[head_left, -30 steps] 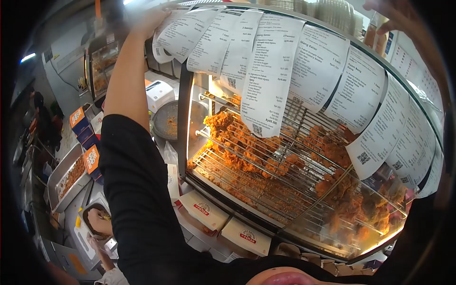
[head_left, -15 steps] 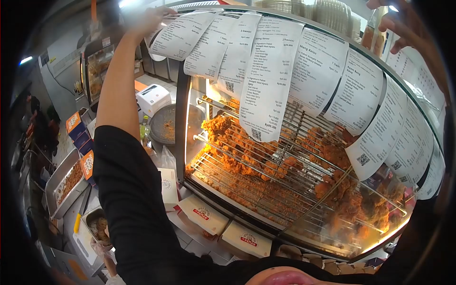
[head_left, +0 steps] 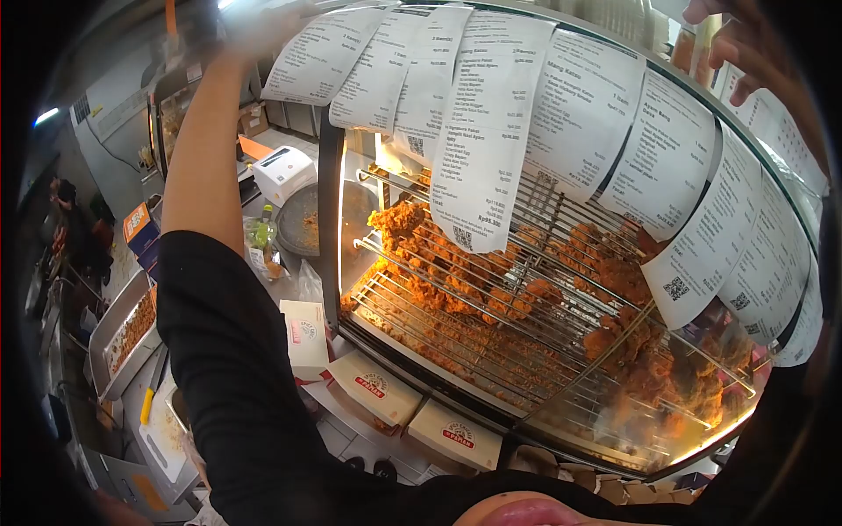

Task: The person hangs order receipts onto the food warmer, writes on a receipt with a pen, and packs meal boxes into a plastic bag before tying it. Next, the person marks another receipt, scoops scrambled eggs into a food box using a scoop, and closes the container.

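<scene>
A row of printed receipts (head_left: 491, 131) hangs from the top edge of a lit glass display case (head_left: 331, 228). Fried chicken pieces (head_left: 438, 263) lie on wire racks inside the case. My left hand (head_left: 267, 28) is raised at the top left, beside the leftmost receipt (head_left: 326, 54); it is blurred, and its fingers are hard to make out. At the top right, my right hand (head_left: 735, 44) is up near the case's rim and a bottle, its fingers spread and bent, with nothing seen in them.
White cartons (head_left: 377, 386) stand along the case's lower front. A white printer (head_left: 285, 174) and a round dark pan (head_left: 303, 223) are left of the case. Further left are a metal tray of crumbs (head_left: 127, 337) and a yellow-handled knife (head_left: 151, 394). Stacked plastic containers (head_left: 605, 16) sit behind.
My left hand and forearm have shifted left along the case's top. My right hand's fingers have moved slightly. The other person's hands over the metal container at lower left are now mostly hidden.
</scene>
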Demonstrator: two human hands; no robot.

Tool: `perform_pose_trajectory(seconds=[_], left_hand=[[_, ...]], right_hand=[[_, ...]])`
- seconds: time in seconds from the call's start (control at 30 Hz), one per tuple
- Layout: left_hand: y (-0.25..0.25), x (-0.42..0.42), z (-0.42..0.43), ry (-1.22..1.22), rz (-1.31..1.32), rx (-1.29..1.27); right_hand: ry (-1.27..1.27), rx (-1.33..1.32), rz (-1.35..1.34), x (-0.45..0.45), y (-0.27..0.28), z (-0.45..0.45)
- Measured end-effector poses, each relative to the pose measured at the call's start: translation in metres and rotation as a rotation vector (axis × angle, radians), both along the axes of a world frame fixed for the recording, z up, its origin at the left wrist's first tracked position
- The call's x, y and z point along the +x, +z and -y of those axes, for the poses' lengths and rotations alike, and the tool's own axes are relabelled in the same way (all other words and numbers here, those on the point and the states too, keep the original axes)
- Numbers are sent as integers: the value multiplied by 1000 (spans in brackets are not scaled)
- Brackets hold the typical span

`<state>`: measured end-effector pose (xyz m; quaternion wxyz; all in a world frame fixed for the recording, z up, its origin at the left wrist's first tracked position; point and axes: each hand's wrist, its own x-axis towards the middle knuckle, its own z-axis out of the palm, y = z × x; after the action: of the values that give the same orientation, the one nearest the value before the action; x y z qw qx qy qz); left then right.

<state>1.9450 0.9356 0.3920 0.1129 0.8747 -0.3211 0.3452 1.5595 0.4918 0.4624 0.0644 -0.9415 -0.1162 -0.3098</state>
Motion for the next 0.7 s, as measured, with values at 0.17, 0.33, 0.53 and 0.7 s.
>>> perform_pose_trajectory(seconds=[0.17,0.33,0.53,0.7], left_hand=[[15,-86,47,260,4,404],[8,-67,41,132,-96,86],[2,-71,37,-29,-234,-112],[5,19,-19,162,34,-77]], right_hand=[[-10,-7,15,-15,2,9],[-24,-11,15,-31,-1,20],[-30,-22,8,-42,-6,24],[-34,-39,27,-61,-11,31]])
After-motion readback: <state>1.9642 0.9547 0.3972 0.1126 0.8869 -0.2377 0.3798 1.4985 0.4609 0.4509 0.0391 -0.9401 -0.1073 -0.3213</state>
